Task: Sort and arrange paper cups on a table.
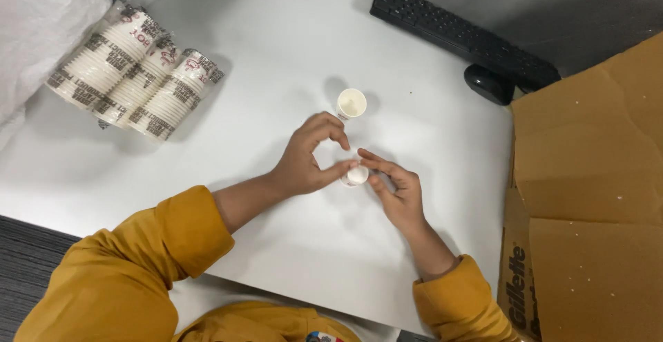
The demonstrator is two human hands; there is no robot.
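Small paper cup (357,175) pinched between left hand (307,162), right hand (397,191), white table (276,59)

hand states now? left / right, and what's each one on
Left hand: fingers pinched on the small white cup.
Right hand: fingers closed on the same cup from the other side.

- This looks like an office
- A black keyboard (461,34) and a black mouse (489,83) sit on a white desk (276,52)
- A big brown cardboard box (594,176) stands beside the desk
- The floor is grey carpet (27,259)
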